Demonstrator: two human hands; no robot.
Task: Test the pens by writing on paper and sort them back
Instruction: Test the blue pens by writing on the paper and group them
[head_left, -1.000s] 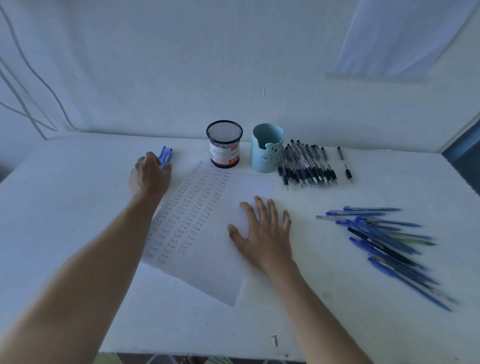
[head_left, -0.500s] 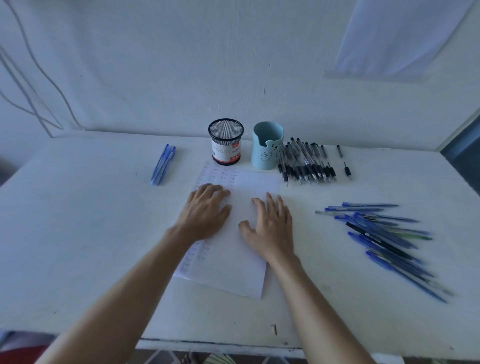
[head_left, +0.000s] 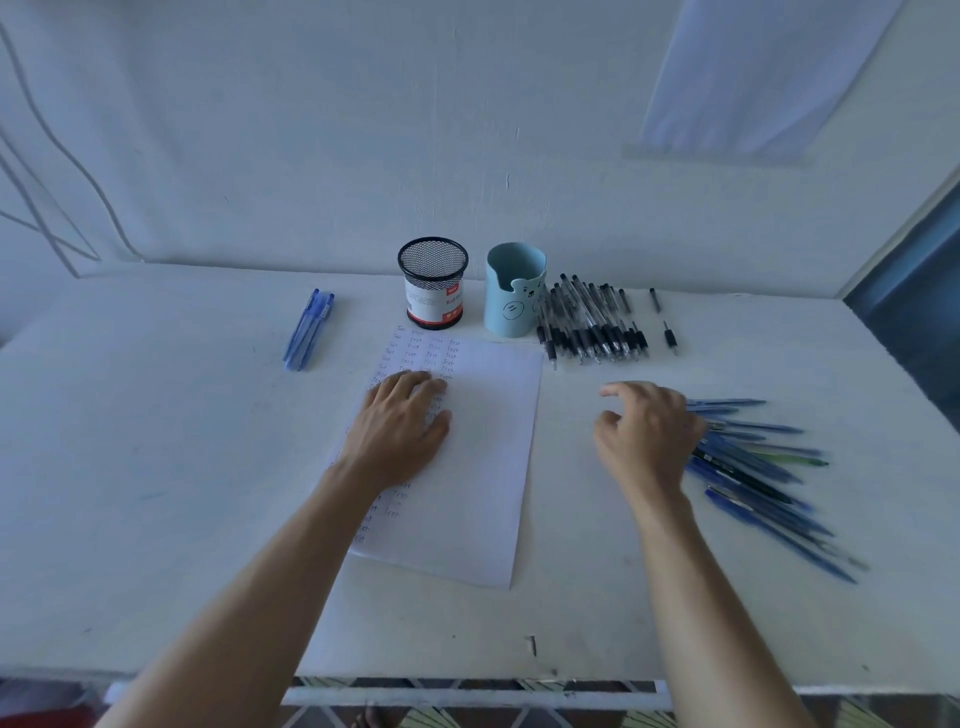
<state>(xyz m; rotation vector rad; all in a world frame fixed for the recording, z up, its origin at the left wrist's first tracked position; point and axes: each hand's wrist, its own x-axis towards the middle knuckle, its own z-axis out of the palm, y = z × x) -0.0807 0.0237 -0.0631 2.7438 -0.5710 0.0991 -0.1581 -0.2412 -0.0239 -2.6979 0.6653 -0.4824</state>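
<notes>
White table (head_left: 156, 467): right hand (head_left: 647, 441), loosely curled and empty, has left the paper (head_left: 483, 467) for the blue pens (head_left: 753, 467); left hand (head_left: 402, 431) stays flat.

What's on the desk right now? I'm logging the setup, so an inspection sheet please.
Surface: white table.
Job's things: paper with rows of "test" at centre; blue pens piled at right; black pens beside blue cup; three pens far left; mesh cup left of blue cup, neither showing pens.
Clutter: two black pieces right of the black pens.
Grippers: left hand flat on paper; right hand open at the blue pile's edge, holding nothing.
Cables: cables on left wall.
Surroundings: pale sheet upper right.
</notes>
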